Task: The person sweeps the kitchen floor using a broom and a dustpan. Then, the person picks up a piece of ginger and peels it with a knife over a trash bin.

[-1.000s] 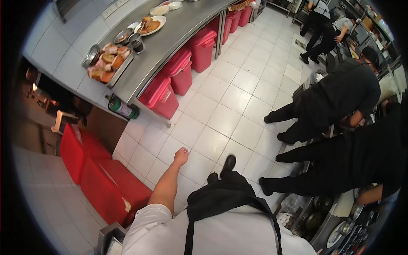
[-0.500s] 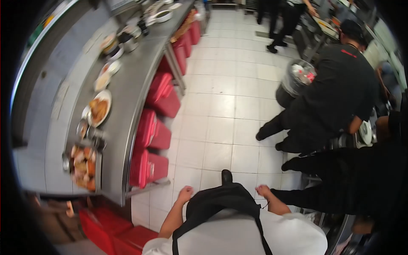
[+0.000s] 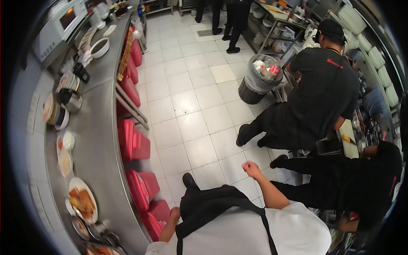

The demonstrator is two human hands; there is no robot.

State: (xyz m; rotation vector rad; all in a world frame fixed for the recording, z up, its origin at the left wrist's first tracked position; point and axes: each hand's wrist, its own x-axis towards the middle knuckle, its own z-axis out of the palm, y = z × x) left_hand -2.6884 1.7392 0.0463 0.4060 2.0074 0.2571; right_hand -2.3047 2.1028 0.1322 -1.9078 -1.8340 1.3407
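My left hand (image 3: 174,213) hangs low at my left side, near the red bins under the counter. Its fingers look curled in, with nothing visible in them. My right hand (image 3: 252,169) is swung forward over the tiled floor, loosely closed, and no object shows in it. A black apron (image 3: 221,208) covers my front, and one dark shoe (image 3: 190,181) is stepping ahead. Neither hand touches the counter or the bins.
To my left runs a steel counter (image 3: 100,140) with a plate of food (image 3: 83,200), with red bins (image 3: 135,142) below. A lined trash can (image 3: 255,89) stands ahead right. Two co-workers in black (image 3: 321,89) work along the right side; more legs show farther up the tiled aisle (image 3: 193,123).
I have moved forward along the aisle, and the counter's plate now lies closer beside me. My right hand has swung forward; my left hand has dropped back. The view has turned slightly right.
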